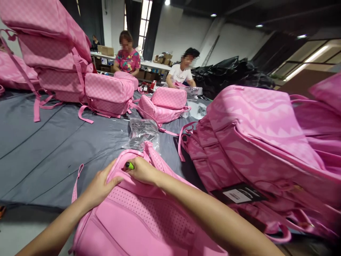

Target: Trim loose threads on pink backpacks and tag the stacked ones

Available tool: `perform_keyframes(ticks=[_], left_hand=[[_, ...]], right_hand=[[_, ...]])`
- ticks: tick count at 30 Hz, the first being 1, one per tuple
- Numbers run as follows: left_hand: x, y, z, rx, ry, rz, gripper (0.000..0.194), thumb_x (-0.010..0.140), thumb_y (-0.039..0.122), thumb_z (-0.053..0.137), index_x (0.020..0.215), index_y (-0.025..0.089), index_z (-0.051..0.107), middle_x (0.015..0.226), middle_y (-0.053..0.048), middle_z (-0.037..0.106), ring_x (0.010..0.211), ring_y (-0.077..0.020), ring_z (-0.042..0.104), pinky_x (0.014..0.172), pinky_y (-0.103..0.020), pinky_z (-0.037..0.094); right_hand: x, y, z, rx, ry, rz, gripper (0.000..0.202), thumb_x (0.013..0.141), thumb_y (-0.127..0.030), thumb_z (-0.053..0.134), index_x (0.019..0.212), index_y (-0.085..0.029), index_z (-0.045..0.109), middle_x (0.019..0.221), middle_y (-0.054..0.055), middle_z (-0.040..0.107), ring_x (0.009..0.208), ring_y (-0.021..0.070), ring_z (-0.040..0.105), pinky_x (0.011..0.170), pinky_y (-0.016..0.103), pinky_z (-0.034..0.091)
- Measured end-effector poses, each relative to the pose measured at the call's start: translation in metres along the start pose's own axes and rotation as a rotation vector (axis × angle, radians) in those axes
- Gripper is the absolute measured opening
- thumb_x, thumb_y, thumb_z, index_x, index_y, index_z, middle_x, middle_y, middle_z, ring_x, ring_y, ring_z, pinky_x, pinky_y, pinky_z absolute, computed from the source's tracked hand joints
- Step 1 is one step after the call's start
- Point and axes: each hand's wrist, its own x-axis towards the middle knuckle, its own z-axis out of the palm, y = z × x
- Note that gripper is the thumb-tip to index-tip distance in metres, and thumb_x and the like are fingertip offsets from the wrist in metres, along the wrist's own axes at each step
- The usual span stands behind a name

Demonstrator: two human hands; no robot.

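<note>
A pink backpack point(125, 227) lies in front of me, its dotted back panel and straps facing up. My left hand point(102, 185) grips its upper left edge, the thumb on top and the fingers hidden along the side. Closed around a small tool with a green and black handle point(130, 165), my right hand point(144, 171) rests at the top of the same backpack. The tool's working end is out of sight, so its kind cannot be told. Just beyond the backpack is a crumpled clear plastic bag point(144, 131).
Pink patterned backpacks point(253, 135) are piled close on my right, one with a black tag point(239, 195). A tall stack of pink bags point(60, 60) stands at the left. More bags point(170, 99) lie across the grey-covered table point(53, 145). Two people point(128, 58) work at the far side.
</note>
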Motion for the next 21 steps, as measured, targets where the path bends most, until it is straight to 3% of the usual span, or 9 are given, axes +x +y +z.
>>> perform_keyframes(ticks=[6, 11, 15, 21], left_hand=[[0.003, -0.011, 0.002, 0.026, 0.001, 0.018, 0.074, 0.089, 0.057, 0.051, 0.152, 0.023, 0.033, 0.149, -0.006, 0.048, 0.138, -0.0268, 0.045, 0.116, -0.042, 0.036], [0.003, -0.012, 0.002, 0.003, -0.009, 0.044, 0.076, 0.089, 0.058, 0.049, 0.154, 0.023, 0.029, 0.147, -0.007, 0.050, 0.137, -0.0275, 0.047, 0.114, -0.042, 0.038], [0.003, -0.012, 0.004, 0.032, -0.019, 0.042, 0.076, 0.089, 0.059, 0.048, 0.155, 0.025, 0.027, 0.148, -0.004, 0.049, 0.137, -0.0264, 0.047, 0.114, -0.040, 0.038], [0.005, -0.015, 0.005, 0.030, -0.008, 0.034, 0.074, 0.090, 0.058, 0.047, 0.154, 0.025, 0.028, 0.148, -0.003, 0.048, 0.139, -0.0253, 0.044, 0.115, -0.040, 0.037]], right_hand=[[0.010, -0.003, -0.002, 0.282, -0.033, 0.154, 0.018, 0.075, -0.017, 0.073, 0.066, -0.016, 0.057, 0.055, -0.010, 0.048, 0.050, 0.0056, 0.042, 0.051, 0.018, 0.034], [0.009, 0.000, -0.004, 0.337, -0.101, 0.194, 0.014, 0.083, -0.021, 0.062, 0.070, -0.017, 0.056, 0.049, -0.010, 0.045, 0.041, 0.0060, 0.040, 0.043, 0.018, 0.032], [0.011, -0.001, -0.002, 0.237, -0.105, 0.207, 0.013, 0.078, -0.021, 0.066, 0.073, -0.018, 0.055, 0.052, -0.011, 0.045, 0.045, 0.0055, 0.042, 0.045, 0.017, 0.035], [0.012, -0.010, 0.004, 0.030, 0.019, 0.196, 0.012, 0.069, -0.016, 0.066, 0.067, -0.018, 0.055, 0.055, -0.008, 0.048, 0.051, 0.0080, 0.045, 0.049, 0.020, 0.031]])
